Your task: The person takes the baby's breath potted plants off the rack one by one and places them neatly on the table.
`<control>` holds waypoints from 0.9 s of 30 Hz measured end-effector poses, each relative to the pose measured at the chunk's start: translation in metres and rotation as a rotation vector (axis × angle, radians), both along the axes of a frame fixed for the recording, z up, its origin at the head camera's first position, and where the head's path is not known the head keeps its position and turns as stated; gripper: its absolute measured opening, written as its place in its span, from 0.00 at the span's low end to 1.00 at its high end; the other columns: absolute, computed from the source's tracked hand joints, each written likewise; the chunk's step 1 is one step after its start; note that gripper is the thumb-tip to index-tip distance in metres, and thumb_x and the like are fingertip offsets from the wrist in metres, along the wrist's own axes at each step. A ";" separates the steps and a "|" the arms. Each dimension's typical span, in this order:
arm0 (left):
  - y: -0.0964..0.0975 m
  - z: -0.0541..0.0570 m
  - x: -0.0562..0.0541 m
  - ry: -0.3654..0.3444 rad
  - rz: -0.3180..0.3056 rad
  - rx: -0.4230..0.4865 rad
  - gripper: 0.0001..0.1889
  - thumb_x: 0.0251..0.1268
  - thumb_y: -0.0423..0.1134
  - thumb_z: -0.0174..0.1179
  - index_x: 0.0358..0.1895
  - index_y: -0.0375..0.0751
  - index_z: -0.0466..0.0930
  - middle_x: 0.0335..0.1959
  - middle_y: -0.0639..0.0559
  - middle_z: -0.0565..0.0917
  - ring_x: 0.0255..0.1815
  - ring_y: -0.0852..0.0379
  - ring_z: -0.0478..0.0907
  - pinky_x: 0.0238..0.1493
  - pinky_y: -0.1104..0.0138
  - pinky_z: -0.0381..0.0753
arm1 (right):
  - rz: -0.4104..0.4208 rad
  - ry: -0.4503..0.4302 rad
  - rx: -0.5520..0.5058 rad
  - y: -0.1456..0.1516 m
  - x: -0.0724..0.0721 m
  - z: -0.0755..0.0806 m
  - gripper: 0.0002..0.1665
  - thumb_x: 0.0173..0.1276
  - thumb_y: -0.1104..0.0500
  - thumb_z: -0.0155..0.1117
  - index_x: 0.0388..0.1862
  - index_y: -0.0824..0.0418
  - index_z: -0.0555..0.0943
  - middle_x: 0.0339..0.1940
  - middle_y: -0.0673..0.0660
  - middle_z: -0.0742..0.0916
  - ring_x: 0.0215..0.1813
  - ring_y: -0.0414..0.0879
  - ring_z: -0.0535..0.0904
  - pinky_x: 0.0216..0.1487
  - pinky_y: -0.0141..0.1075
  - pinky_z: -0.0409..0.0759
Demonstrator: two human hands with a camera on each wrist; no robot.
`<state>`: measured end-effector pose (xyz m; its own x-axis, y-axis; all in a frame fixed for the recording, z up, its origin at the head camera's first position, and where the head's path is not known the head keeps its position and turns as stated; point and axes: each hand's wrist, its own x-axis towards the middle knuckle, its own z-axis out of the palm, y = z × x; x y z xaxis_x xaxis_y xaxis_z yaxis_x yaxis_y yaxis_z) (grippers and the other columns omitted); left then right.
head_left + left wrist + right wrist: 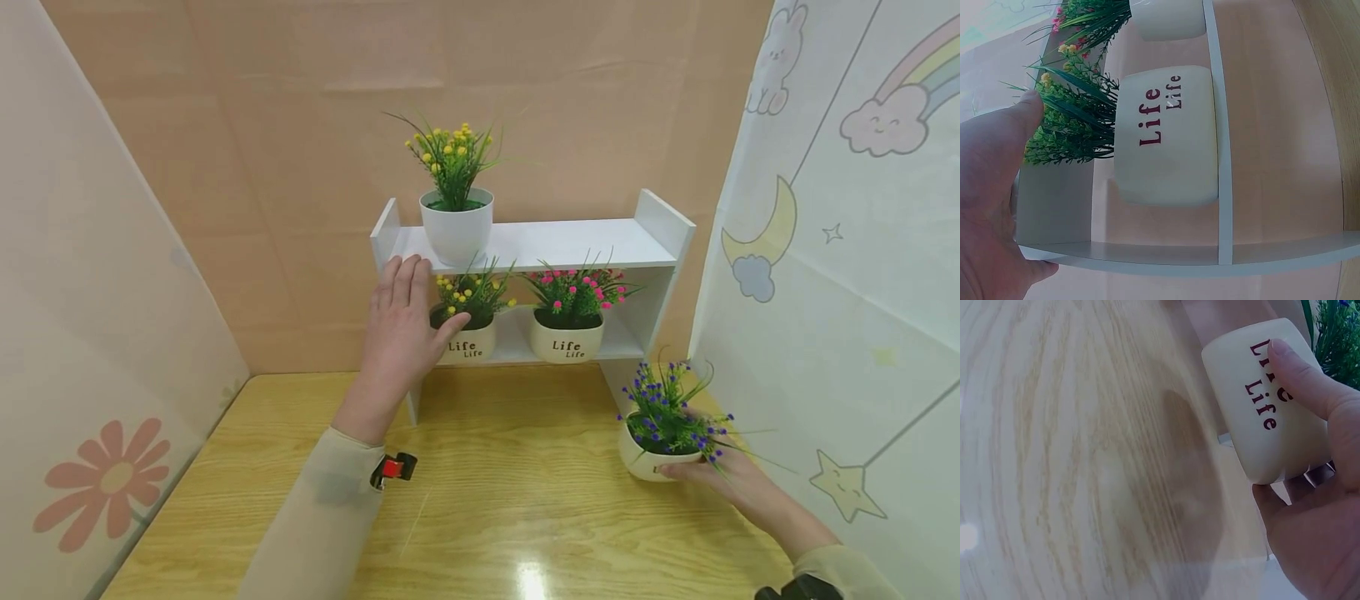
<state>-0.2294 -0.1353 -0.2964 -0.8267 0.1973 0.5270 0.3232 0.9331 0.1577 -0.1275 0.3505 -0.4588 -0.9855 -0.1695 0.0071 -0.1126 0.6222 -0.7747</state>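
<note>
The step in hand looks to be the moving of one pot while the other hand rests on the shelf. The right hand point(723, 483) grips the blue-flowered pot point(651, 458), which is over the desk point(495, 483) toward its right edge, just in front of the right end of the white shelf point(577, 237). The left hand point(405, 321) holds nothing; its fingers lie straight over the shelf's upper left front corner. The white pot point(457, 233) stands near the left end of the top board; on the lower board, the yellow-flowered pot point(480, 337) stands toward the left end and the pink-flowered pot point(567, 342) farther right.

The next move probably calls for a firm, level hold that clears the shelf's right front edge. Whether the pot is bound for the shelf or the desk cannot be told.

The right wrist view shows the thumb point(1310, 378) across the lettering point(1263, 406), mostly covered in the head view, and a shadow point(1194, 475) on the desk apart from the pot, which suggests it is lifted. The left wrist view shows a gap between the yellow-flowered pot and the left side panel point(1147, 255), hidden by the hand from the head camera. Only the head view takes in the white pot.
</note>
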 end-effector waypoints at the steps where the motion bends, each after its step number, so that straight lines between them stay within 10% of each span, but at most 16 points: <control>1: 0.000 0.000 0.000 0.000 0.000 -0.002 0.55 0.76 0.68 0.66 0.88 0.36 0.49 0.87 0.40 0.53 0.90 0.39 0.40 0.88 0.44 0.48 | -0.001 0.002 0.007 0.001 0.000 -0.002 0.61 0.77 0.46 0.75 0.93 0.63 0.49 0.92 0.70 0.54 0.86 0.80 0.46 0.71 0.85 0.52; 27: 0.000 0.000 0.001 -0.009 0.010 -0.006 0.55 0.76 0.68 0.66 0.88 0.37 0.48 0.87 0.40 0.53 0.90 0.40 0.39 0.88 0.44 0.48 | -0.005 0.018 0.064 0.016 -0.006 -0.032 0.62 0.76 0.45 0.76 0.92 0.65 0.49 0.90 0.74 0.53 0.85 0.83 0.47 0.70 0.85 0.53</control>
